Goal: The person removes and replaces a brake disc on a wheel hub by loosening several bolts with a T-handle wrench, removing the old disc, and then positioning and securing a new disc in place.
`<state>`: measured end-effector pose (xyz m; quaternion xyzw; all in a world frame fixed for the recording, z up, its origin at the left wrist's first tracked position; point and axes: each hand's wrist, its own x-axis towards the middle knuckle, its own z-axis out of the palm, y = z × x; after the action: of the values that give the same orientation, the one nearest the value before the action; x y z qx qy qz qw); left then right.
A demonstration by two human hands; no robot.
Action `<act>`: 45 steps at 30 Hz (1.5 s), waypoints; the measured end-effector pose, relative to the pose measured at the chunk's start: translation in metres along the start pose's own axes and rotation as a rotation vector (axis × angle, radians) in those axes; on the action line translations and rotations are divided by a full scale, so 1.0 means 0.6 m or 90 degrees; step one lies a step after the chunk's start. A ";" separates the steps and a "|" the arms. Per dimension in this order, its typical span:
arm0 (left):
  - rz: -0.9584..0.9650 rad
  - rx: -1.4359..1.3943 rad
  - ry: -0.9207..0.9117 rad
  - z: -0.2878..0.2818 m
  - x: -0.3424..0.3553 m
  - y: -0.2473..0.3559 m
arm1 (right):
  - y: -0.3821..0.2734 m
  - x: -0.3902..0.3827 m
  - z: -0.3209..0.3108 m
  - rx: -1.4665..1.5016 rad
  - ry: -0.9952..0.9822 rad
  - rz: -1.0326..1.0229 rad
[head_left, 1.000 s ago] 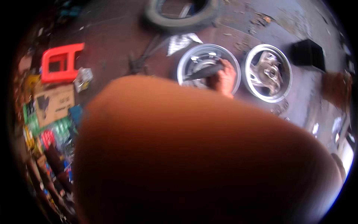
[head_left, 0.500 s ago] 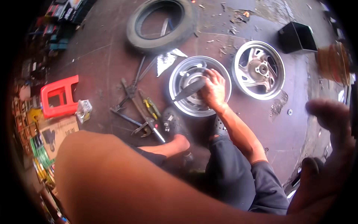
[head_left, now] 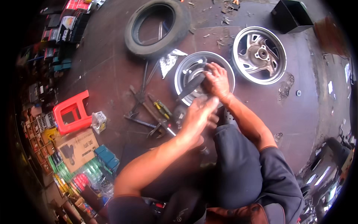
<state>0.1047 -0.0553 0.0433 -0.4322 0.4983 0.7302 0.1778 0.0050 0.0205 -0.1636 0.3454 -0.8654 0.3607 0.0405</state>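
view from above, over a dark reddish-brown floor sheet (head_left: 100, 78): clasped firmly in the right hand (head_left: 217, 83), with fingers clamped around one end, a flat, black, tapering, blade-like piece (head_left: 192, 86) of uncertain material. extended from the fist across the open face of a round, silver-grey metal wheel rim (head_left: 184, 66), with the tip toward the near left edge; contact between tip and metal impossible to tell. poised just before the right wrist, blurred and with fingers apart, the left hand (head_left: 199, 117); nothing visible in the grasp. to the right, just beside the rim, a second silver metal wheel with curved spokes (head_left: 263, 53). beyond and to the left, a worn black rubber tyre (head_left: 147, 49), with a crinkled silver packet (head_left: 169, 62) between tyre and rim. at near left, a long, narrow, brownish metal bar (head_left: 158, 117) and slender yellow-handled hand tools (head_left: 160, 106). for good handling, as a judgement: grip the blade-like piece close to the broad end, wrist straight, and press from the forearm rather than from the fingertips; hold the tip at a shallow angle to limit skidding or scoring of the metal; steady the rim with the left palm on the outer edge, against rocking or turning; keep the left fingers out of line with the tip.
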 end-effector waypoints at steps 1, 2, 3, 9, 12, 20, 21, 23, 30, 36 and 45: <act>0.001 0.001 0.010 0.003 0.011 -0.016 | -0.012 -0.003 -0.009 0.010 -0.009 0.003; 0.022 -0.116 0.034 0.009 0.028 -0.029 | -0.017 -0.004 -0.012 0.018 -0.015 0.004; 0.045 -0.234 0.055 0.015 0.047 -0.043 | -0.007 -0.013 -0.007 0.006 -0.021 -0.003; 0.138 -0.520 0.101 0.050 0.098 -0.025 | -0.004 -0.019 0.002 -0.016 -0.021 -0.011; 0.126 -0.556 0.097 0.035 0.098 -0.016 | -0.011 -0.019 -0.002 0.019 -0.044 -0.016; 0.005 -0.278 0.052 -0.015 0.093 0.037 | -0.027 -0.023 -0.008 0.013 0.007 0.019; -0.009 -0.094 0.026 -0.027 0.093 0.049 | -0.027 -0.025 0.000 0.002 0.031 0.023; -0.011 0.287 -0.053 -0.050 0.103 0.107 | -0.020 -0.023 -0.003 0.007 0.031 0.015; -0.028 0.821 -0.206 0.002 0.120 0.177 | -0.005 -0.024 -0.026 0.066 0.016 -0.005; 0.050 0.503 -0.105 -0.033 0.119 0.109 | 0.028 -0.132 -0.048 0.046 0.195 0.465; 0.107 0.502 -0.009 -0.059 0.109 0.093 | 0.045 -0.152 -0.028 0.118 0.039 0.462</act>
<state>0.0453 -0.1220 0.0178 -0.2835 0.7726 0.4982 0.2730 0.0541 0.0967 -0.1964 0.0076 -0.8935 0.4388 -0.0952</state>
